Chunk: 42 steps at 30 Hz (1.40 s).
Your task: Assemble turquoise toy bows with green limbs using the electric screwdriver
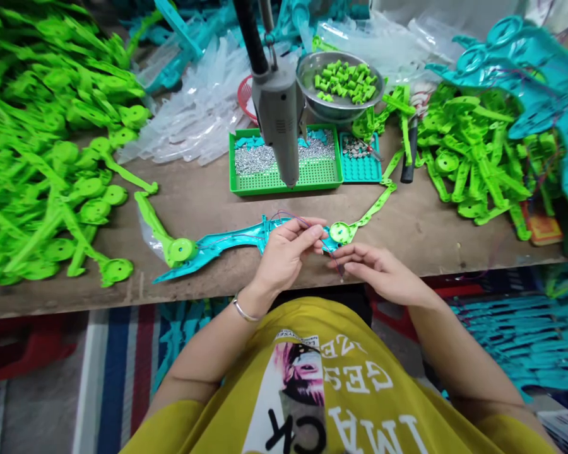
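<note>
A blue plastic bow-shaped shell [231, 238] lies on the table in front of me, with a light green arm piece with a round hub [180, 251] at its left end. Another green hubbed arm [341, 232] sits at its right end, its jointed length slanting away up and right. Thin red and blue wires [291, 216] run along the shell to my hands. My left hand [288, 249] is over the shell's right half, thumb and fingers pinched on the wires. My right hand [381, 271] is at the near edge, its fingertips closed around the wires' hanging end.
An electric screwdriver [279, 120] hangs above a green tray [286, 188] of screws. Beside it are a blue tray [363, 174] of small metal parts and a metal bowl [341, 113] of green pieces. Green arm parts pile up left [52, 157] and right [473, 151]. Clear plastic pieces [203, 101] lie behind.
</note>
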Motion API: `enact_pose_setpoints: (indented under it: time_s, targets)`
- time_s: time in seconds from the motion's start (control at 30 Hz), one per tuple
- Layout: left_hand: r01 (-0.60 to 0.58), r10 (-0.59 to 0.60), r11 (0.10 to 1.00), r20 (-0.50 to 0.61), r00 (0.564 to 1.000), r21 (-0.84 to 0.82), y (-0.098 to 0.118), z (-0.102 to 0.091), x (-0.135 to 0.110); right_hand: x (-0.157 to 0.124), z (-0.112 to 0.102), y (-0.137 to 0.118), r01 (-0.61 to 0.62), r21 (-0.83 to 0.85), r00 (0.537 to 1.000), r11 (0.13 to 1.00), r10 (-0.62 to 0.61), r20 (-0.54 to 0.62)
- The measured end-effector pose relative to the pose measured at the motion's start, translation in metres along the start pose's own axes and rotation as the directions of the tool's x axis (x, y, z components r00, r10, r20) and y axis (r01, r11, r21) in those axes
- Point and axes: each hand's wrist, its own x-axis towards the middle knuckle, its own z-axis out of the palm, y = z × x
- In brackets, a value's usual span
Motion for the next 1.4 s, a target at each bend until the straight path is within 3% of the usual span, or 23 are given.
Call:
enact_pose_setpoints:
  time_s: [0.23, 0.33, 0.43, 0.5, 0.57, 0.63, 0.7, 0.77, 0.9, 1.03, 1.2, 1.3, 1.4]
  targets:
    - [-0.024, 0.025, 1.0, -0.049, 0.999, 0.007, 0.0, 0.011, 0.008, -0.006, -0.004, 0.003, -0.079, -0.072, 0.991, 0.994, 0.07, -0.116]
    - [-0.096, 0.097, 0.99, -0.006, 0.995, 0.102, -0.008, 0.016, 0.01, -0.007, -0.015, -0.014, 0.0, -0.165, 0.98, 0.986, -0.033, -0.196]
    - [-0.221, 0.191, 0.919, 0.123, 0.974, 0.327, -0.02, 0.02, 0.008, -0.008, -0.032, -0.035, 0.092, -0.219, 0.914, 0.971, -0.17, -0.368]
    - [-0.376, 0.262, 0.73, 0.275, 0.925, 0.571, -0.03, 0.022, 0.007, -0.006, -0.043, -0.045, 0.133, -0.239, 0.857, 0.962, -0.233, -0.46]
    - [-0.511, 0.289, 0.398, 0.424, 0.858, 0.762, -0.04, 0.023, 0.008, -0.001, -0.05, -0.049, 0.154, -0.251, 0.84, 0.956, -0.26, -0.477]
    - [-0.532, 0.261, 0.102, 0.494, 0.829, 0.84, -0.048, 0.024, 0.011, 0.008, -0.056, -0.046, 0.17, -0.252, 0.852, 0.953, -0.271, -0.448]
    - [-0.492, 0.225, -0.052, 0.49, 0.842, 0.869, -0.056, 0.024, 0.014, 0.021, -0.063, -0.038, 0.179, -0.23, 0.858, 0.957, -0.266, -0.44]
    - [-0.485, 0.206, -0.103, 0.496, 0.844, 0.868, -0.062, 0.021, 0.015, 0.033, -0.07, -0.026, 0.146, -0.168, 0.858, 0.975, -0.209, -0.469]
    - [-0.561, 0.193, -0.09, 0.567, 0.801, 0.823, -0.065, 0.011, 0.005, 0.047, -0.081, -0.008, 0.025, 0.07, 0.878, 0.997, 0.012, -0.479]
    - [-0.589, 0.203, 0.046, 0.57, 0.796, 0.807, -0.059, 0.011, -0.006, 0.045, -0.076, -0.005, -0.043, 0.181, 0.914, 0.983, 0.111, -0.39]
    - [-0.395, 0.279, 0.379, 0.304, 0.911, 0.837, -0.052, 0.031, 0.002, 0.04, -0.058, -0.005, 0.02, 0.149, 0.934, 0.989, 0.034, -0.355]
    - [-0.246, 0.184, 0.593, 0.168, 0.968, 0.767, -0.05, 0.04, 0.01, 0.038, -0.051, -0.004, 0.017, 0.181, 0.936, 0.983, 0.048, -0.35]
    - [-0.145, 0.089, 0.707, 0.117, 0.989, 0.692, -0.05, 0.043, 0.014, 0.035, -0.049, -0.003, 0.023, 0.155, 0.932, 0.988, 0.035, -0.36]
